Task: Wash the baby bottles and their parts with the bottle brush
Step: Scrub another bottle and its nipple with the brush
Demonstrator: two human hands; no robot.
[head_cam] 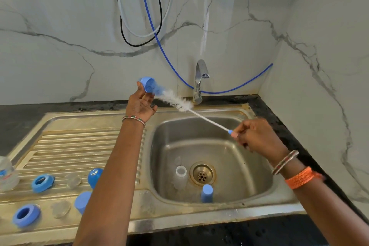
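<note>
My left hand (140,104) is raised above the sink's back left corner and holds a blue bottle cap (147,84) at its fingertips. The white bottle brush (179,103) has its bristle tip inside that cap. My right hand (257,136) grips the brush's blue handle end over the sink basin (229,150). In the basin lie a clear bottle (180,176) and a blue cap (207,193) beside the drain (202,173). On the draining board (79,146) sit blue rings (42,182) (26,215), blue caps (94,176) (82,201) and clear teats (73,180) (61,208).
A chrome tap (199,82) stands behind the basin, with no water seen running. Blue, black and white hoses (157,40) hang on the marble wall. A clear bottle (7,173) is at the left edge. Dark countertop (279,122) borders the sink on the right.
</note>
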